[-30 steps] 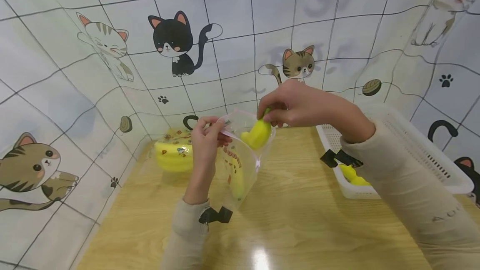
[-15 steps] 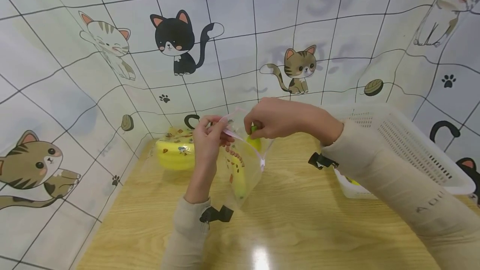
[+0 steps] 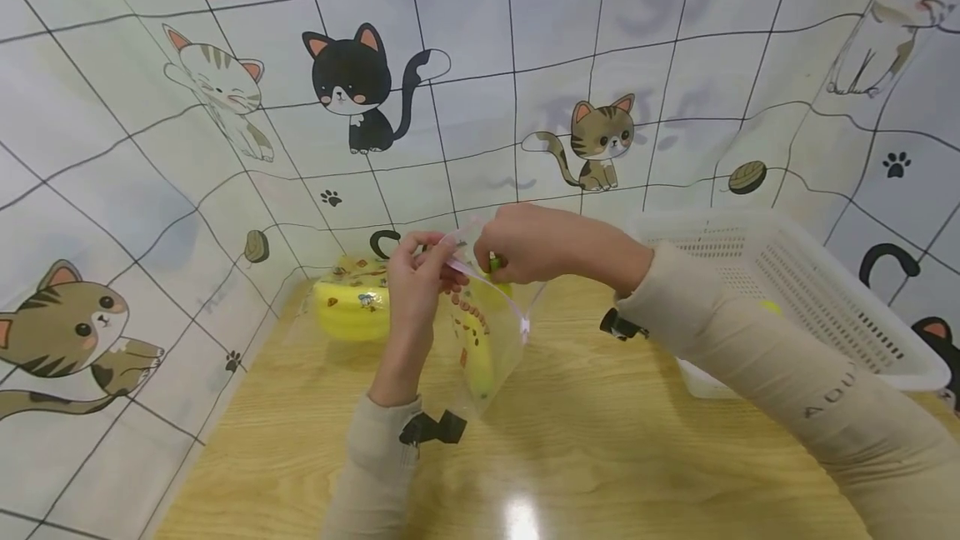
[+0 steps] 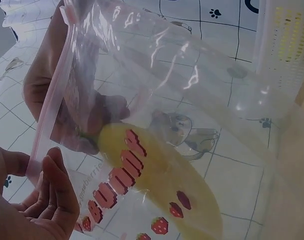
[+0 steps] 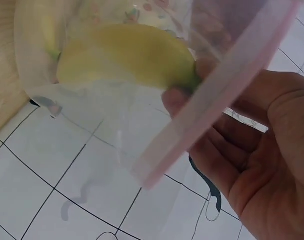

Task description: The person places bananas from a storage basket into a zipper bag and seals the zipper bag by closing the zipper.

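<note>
My left hand point(image 3: 420, 269) pinches the pink zip edge of a clear zip bag point(image 3: 506, 348) printed with red "BUNNY" letters and strawberries. My right hand point(image 3: 521, 244) reaches into the bag's mouth. Between its thumb and fingers is the green stem of a yellow banana point(image 5: 127, 55), whose body hangs inside the bag. Through the film, the left wrist view shows this banana point(image 4: 161, 170) behind the printing. Another yellow banana point(image 3: 478, 361) lies low in the bag. A white zip slider point(image 3: 525, 326) sits at the bag's near right edge.
A filled clear bag of yellow bananas point(image 3: 348, 307) stands on the wooden table point(image 3: 600, 440), left of my left hand. To the right is a white perforated basket point(image 3: 810, 290), partly behind my right sleeve, with a bit of yellow showing. Cat-printed sheeting point(image 3: 480, 65) rises behind.
My right hand has moved left and down into the bag's mouth, carrying the banana deeper inside. The left hand keeps its pinch on the bag's edge.
</note>
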`<state>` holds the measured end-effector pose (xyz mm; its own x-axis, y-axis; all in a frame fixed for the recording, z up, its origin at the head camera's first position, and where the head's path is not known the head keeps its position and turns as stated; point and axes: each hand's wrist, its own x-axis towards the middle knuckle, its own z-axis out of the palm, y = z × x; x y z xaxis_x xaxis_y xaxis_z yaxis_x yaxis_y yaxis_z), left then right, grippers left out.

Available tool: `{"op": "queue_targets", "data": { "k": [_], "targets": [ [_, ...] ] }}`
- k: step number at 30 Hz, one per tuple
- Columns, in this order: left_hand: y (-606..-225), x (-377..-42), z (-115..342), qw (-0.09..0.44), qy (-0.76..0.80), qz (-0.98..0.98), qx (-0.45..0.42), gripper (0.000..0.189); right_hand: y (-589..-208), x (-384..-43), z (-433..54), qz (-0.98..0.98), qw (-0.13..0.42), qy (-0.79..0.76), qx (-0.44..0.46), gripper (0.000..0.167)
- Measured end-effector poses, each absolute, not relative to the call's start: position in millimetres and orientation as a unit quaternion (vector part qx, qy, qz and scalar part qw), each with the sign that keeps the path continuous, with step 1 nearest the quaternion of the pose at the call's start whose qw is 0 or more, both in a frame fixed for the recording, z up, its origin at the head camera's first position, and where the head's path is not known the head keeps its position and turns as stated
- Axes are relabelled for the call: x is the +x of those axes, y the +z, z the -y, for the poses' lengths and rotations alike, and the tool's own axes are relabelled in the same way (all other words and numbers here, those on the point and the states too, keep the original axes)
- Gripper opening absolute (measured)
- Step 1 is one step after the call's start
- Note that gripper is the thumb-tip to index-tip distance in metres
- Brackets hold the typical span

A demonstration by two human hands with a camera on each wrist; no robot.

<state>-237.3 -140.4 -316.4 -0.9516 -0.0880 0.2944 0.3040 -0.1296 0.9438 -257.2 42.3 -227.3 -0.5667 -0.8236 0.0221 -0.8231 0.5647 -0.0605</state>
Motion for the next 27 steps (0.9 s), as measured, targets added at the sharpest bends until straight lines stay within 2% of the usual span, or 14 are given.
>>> {"op": "queue_targets", "data": {
  "k": [9,20,27],
  "targets": [
    [-316,-239,137,0.133,-0.740,0.656,-0.069,0.012,-217,-255,-55,-0.889,-0.009,-0.059,-0.454,0.027],
    [-317,-239,136,0.158,-0.699,0.697,-0.038,0.016,-199,-252,-114,-0.912,-0.043,-0.023,-0.407,0.016],
    [-317,-236,138,0.178,-0.687,0.704,-0.031,0.015,-208,-264,-164,-0.936,-0.003,0.008,-0.353,0.014]
  ]
}}
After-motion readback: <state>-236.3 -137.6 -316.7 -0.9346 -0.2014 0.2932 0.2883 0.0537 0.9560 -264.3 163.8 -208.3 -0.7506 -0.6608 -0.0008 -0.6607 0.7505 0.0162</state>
